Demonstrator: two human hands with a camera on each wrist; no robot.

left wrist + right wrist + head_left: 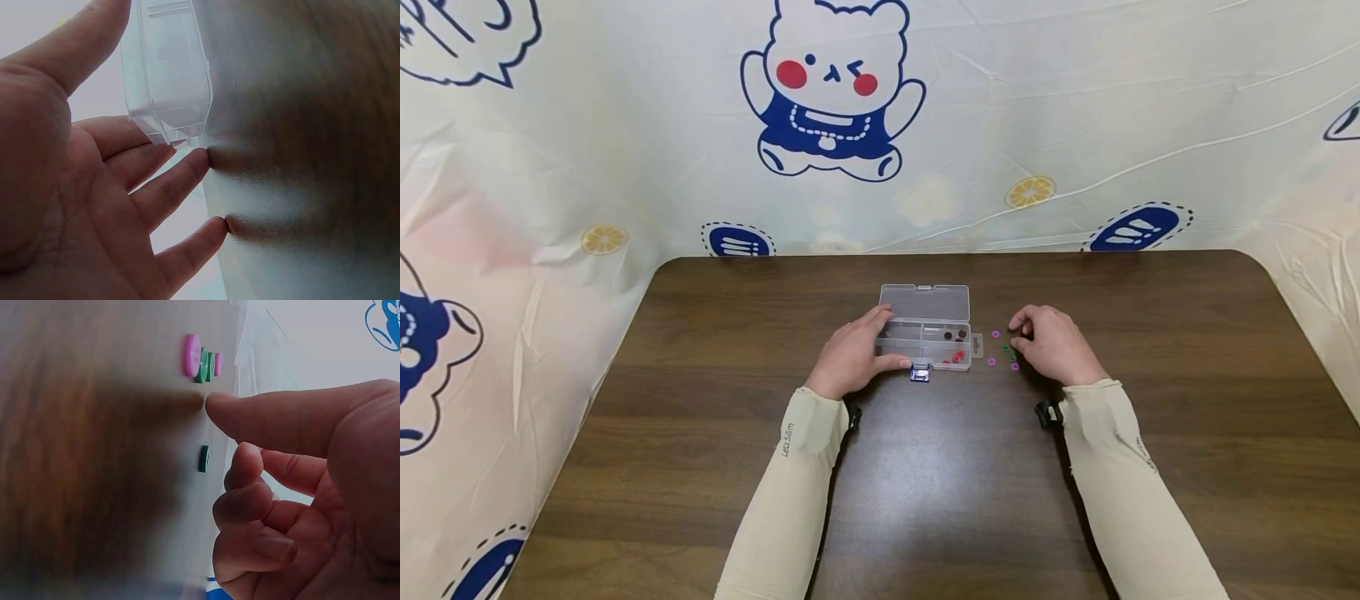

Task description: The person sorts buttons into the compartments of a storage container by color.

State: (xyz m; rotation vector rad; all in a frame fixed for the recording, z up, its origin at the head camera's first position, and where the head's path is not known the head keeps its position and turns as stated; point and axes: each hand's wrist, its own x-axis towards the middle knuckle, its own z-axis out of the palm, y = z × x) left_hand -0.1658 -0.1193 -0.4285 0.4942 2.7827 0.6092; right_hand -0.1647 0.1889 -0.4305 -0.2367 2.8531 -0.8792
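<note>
A clear plastic compartment box (898, 343) lies with its lid (925, 302) swung back. My left hand (850, 354) holds its left end, thumb along the front edge and fingers toward the back. In the left wrist view, two fingertips touch the table beside the box's corner (178, 81). Dark buttons (948, 336) sit in the rear right compartment, red buttons (957, 357) in the front right one. Over the loose buttons, my right hand (1054, 343) has its thumb extended and fingers loosely bent, nothing between them. A dark green button (204, 459) stands near those fingertips.
Purple buttons (992, 362) and green buttons (1006, 348) are scattered on the brown table (925, 500) between the box and my right hand. A hanging tab (977, 346) juts from the box's right side. A printed curtain (685, 150) hangs behind the table.
</note>
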